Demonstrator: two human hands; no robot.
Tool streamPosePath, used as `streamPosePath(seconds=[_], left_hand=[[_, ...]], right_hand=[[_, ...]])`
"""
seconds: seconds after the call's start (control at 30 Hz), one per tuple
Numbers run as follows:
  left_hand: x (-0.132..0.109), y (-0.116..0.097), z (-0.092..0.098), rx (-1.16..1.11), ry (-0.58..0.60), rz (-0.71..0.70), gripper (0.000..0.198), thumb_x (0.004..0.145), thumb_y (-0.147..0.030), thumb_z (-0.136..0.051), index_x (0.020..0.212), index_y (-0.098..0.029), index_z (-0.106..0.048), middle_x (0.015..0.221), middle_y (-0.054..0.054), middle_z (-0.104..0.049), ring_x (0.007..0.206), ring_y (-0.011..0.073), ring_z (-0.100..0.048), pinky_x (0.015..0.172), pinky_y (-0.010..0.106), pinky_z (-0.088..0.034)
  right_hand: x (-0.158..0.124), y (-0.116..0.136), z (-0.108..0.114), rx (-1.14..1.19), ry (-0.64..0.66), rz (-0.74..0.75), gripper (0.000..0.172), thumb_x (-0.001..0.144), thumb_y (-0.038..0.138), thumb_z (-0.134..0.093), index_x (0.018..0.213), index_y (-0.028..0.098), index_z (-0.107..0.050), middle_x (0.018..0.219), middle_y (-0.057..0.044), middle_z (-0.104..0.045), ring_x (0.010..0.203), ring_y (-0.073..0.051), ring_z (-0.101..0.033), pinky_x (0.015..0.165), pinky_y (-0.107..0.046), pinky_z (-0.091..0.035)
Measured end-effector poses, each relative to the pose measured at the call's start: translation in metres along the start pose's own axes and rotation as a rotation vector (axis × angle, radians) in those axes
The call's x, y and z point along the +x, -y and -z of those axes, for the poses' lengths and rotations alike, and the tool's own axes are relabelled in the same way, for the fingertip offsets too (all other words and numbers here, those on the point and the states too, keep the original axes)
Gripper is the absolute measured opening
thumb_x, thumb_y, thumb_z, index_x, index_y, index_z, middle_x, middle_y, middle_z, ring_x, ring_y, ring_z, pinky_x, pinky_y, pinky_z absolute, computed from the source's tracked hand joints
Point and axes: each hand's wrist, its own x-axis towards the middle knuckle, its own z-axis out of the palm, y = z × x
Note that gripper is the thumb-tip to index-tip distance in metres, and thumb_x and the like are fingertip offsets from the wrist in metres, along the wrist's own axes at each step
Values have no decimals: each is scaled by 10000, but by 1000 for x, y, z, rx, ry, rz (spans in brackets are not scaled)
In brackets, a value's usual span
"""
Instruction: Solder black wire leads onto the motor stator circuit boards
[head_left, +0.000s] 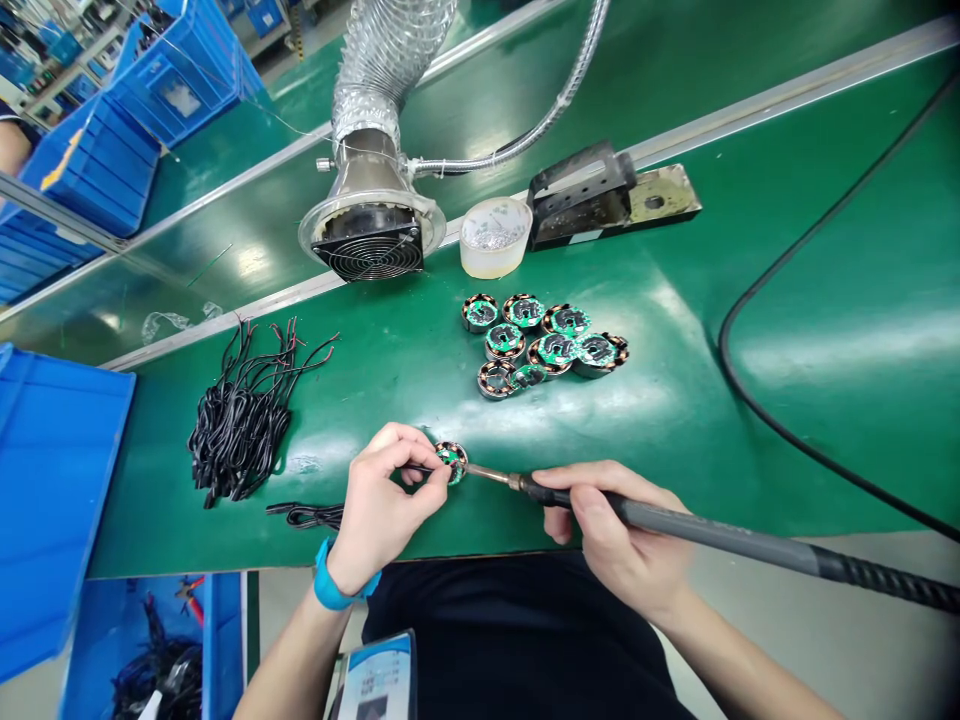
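Note:
My right hand (622,530) is wrapped round a soldering iron (675,520), whose tip reaches left to a round motor stator with a green circuit board (452,460). My left hand (394,485) pinches the end of a black cable (412,466) against that board, its fingertips covering part of it. The rest of the cable lies in a folded bundle (311,515) left of my wrist, partly hidden. Farther back, several more stators with green boards (555,350) sit in a group, some resting on others.
A pile of black cables (238,430) lies at the left. Behind stand a fume extractor (375,240), a whitish cup (496,240) and a metal iron holder (600,195). A black cord (731,340) loops at the right. Blue bins (60,500) stand left; a person's arm (11,145) shows far left.

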Motion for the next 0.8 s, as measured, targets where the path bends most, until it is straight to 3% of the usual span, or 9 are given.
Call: streamPosePath(seconds=[0.43,0.8], left_hand=[[0,1,0,20,-6,-5,93,839,-153,-694,751,-123,-693,900,51,-622,680,50,-536,578,147,-453],[1,-1,1,41,6,-1,87,834,-152,-688,750,-133,-692,900,44,-622,695,56,-542,593,156,-449]], right_hand=[[3,5,-1,94,-15,-36,242,1026,36,-451,1079,172,-645,651,58,-610,492,-17,-572,542,-100,-492],[-5,0,2,85,-24,-74,248,1042,66,-459,1098,199,-661,671,61,-619,532,-15,-598,585,-104,-511]])
